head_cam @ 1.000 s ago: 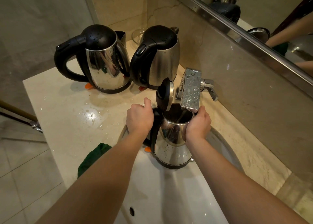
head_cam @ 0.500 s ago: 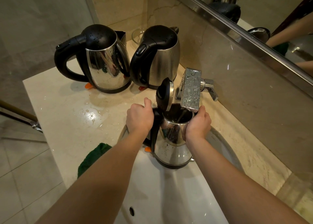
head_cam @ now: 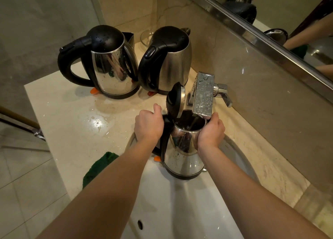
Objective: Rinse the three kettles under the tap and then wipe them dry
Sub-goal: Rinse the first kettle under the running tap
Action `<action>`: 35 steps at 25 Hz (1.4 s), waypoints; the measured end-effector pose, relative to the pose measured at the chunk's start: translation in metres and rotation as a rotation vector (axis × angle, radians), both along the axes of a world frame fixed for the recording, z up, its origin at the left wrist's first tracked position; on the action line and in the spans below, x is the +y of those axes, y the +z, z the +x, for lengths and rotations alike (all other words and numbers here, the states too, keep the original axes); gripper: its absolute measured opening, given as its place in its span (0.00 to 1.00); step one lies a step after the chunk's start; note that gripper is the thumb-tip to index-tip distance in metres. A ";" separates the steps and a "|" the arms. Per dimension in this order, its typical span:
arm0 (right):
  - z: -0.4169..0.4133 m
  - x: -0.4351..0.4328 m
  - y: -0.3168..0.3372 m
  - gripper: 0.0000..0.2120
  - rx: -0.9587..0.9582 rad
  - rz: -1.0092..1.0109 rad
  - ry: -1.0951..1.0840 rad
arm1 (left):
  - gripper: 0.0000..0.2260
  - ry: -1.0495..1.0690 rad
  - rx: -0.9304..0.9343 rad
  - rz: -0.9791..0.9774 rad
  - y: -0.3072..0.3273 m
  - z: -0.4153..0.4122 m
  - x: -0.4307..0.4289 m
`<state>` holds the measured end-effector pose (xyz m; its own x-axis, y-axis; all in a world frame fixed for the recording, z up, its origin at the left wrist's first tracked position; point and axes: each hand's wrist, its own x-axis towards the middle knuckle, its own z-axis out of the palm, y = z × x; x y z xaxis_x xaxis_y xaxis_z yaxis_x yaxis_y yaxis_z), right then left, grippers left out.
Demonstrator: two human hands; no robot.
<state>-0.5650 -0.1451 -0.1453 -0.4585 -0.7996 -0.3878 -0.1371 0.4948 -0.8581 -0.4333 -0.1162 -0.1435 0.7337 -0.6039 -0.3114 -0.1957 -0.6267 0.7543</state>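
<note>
Holding open kettle [head_cam: 183, 159] under tap [head_cam: 204, 94]: left hand [head_cam: 148, 125] curled fingers round handle at 9 o'clock, right hand [head_cam: 210, 132] clasped body at 3 o'clock. Mouth needed centring under spout.

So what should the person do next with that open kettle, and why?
Probably move the right hand to the tap lever: the kettle, lid up, is held with its mouth under the spout over the sink, and no running water shows.
</note>
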 end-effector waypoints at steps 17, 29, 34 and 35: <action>0.001 -0.001 0.000 0.19 0.016 -0.003 0.003 | 0.24 -0.003 0.012 -0.012 0.001 0.001 0.001; 0.002 0.000 0.000 0.18 0.009 0.003 0.004 | 0.25 0.002 0.000 -0.004 0.001 0.001 0.000; 0.001 0.000 0.000 0.18 0.008 0.001 0.005 | 0.25 -0.001 0.000 -0.007 0.000 0.001 0.000; 0.001 0.000 0.000 0.18 0.010 0.002 0.005 | 0.24 -0.001 0.001 -0.007 -0.001 0.001 0.000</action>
